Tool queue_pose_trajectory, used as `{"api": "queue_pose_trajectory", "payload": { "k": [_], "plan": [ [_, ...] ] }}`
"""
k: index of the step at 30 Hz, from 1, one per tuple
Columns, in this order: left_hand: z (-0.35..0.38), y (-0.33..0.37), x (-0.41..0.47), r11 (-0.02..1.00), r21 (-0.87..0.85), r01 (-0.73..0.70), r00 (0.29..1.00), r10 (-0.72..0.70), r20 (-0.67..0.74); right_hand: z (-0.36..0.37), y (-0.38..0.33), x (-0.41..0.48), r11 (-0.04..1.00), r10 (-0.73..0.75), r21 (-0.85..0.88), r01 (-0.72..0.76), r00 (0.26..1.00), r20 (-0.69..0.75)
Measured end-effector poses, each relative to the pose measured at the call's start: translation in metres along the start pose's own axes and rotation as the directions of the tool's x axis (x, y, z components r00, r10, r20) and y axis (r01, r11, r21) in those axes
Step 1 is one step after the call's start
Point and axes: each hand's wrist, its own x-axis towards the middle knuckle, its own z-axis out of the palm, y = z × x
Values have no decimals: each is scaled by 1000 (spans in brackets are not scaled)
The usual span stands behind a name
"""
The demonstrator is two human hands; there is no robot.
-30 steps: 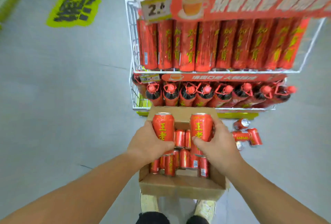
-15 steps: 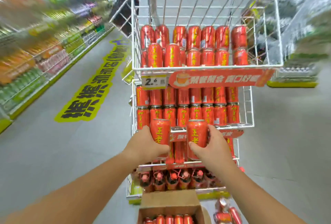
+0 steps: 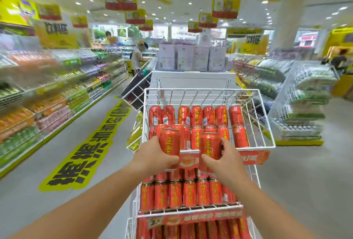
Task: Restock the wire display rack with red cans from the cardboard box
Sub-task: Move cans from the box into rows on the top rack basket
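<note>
Two cans up at the top basket's front rim.
Left hand and right hand each clamp fingers round a red can; clipping the wire basket could topple the stacked rows.

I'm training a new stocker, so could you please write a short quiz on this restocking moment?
1. True or false: each hand holds one can.
2. Which basket are the held cans in front of: A top, B middle, C bottom?
3. Fill in: the held cans stand ____.

Key:
1. True: left hand grips the left can, right hand the right can.
2. A, the top basket.
3. Upright.
</note>
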Motion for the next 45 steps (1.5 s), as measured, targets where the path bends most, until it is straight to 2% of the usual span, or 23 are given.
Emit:
{"api": "queue_pose_trajectory", "payload": {
  "k": [7, 13, 20, 23, 28, 34, 36, 40, 43, 45],
  "plan": [
    [33, 50, 61, 996, -88, 23, 997, -29, -67, -23, 21, 94, 999, -33, -16, 35, 996, 79],
    [79, 69, 118, 988, 48, 145, 986, -140, -94, -26, 59, 166, 999, -3, -32, 9, 982, 187],
    [122, 62, 144, 974, 60, 216, 976, -214, -49, 6, 99, 201, 996, 87, -51, -75, 952, 293],
    [138, 62, 148, 970, 100, 223, 973, -215, -87, 17, 106, 208, 995, 103, -48, -92, 941, 323],
    [151, 64, 148, 959, 241, 149, 988, -151, -12, 23, 112, 218, 990, 134, -95, -107, 931, 339],
    [145, 64, 157, 926, 350, 138, 990, -133, -39, 29, 113, 217, 983, 131, -164, -78, 930, 342],
    [145, 63, 159, 883, 459, 102, 995, -87, -53, 30, 114, 218, 982, 123, -178, -65, 934, 336],
    [142, 59, 166, 728, 685, 30, 991, 68, -116, 33, 118, 219, 985, 113, -161, -62, 939, 325],
    [140, 51, 175, 658, 753, -6, 994, 85, -66, 32, 116, 217, 984, 136, -151, -93, 942, 308],
    [140, 44, 179, 672, 740, -28, 995, 90, -44, 32, 118, 218, 985, 144, -134, -109, 945, 292]
  ]
}}
